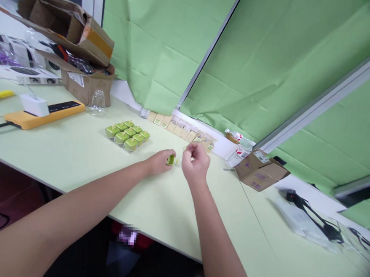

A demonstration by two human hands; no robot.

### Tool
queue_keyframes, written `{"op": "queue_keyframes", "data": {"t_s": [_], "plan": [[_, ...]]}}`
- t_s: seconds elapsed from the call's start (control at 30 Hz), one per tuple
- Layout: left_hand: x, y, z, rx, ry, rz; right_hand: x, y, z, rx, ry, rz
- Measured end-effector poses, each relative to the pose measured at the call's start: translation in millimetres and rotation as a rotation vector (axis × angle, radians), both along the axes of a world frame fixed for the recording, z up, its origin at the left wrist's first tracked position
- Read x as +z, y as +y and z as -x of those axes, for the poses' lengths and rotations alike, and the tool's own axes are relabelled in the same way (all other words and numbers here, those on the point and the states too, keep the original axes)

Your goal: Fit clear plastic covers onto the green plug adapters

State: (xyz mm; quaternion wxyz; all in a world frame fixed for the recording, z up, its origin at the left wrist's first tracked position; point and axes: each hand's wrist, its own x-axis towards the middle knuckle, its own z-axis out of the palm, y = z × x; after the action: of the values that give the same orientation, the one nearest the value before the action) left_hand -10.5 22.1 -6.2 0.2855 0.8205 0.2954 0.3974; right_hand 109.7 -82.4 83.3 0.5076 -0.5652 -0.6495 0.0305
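Observation:
My left hand rests on the pale green table with its fingers closed round a small green bottle. Just to its right, my right hand is raised a little, its fingers curled in a pinch; what they hold is too small to make out. Behind and to the left stands a clear tray of several green-capped bottles. A row of small tan boxes lines the wall beyond my hands.
A yellow power strip with a white plug lies at the left, next to a clear glass jar. Open cardboard boxes pile up at the back left. A small brown box and black cables lie at the right.

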Motion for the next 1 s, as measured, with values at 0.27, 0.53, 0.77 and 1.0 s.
{"op": "queue_keyframes", "data": {"t_s": [0.27, 0.53, 0.77, 1.0], "plan": [[-4.3, 7, -3, 0.008, 0.028, -0.080, -58.9, 49, -55, -0.162, -0.144, -0.025], [-3.2, 9, -1, 0.112, 0.004, -0.052, -53.9, 45, -42, -0.103, -0.025, 0.069], [-6.2, 11, -3, 0.127, -0.024, -0.035, -57.3, 48, -49, -0.102, 0.074, 0.160], [3.4, 5, 1, 0.149, -0.004, -0.006, -58.3, 51, -48, -0.069, 0.139, 0.181]]}}
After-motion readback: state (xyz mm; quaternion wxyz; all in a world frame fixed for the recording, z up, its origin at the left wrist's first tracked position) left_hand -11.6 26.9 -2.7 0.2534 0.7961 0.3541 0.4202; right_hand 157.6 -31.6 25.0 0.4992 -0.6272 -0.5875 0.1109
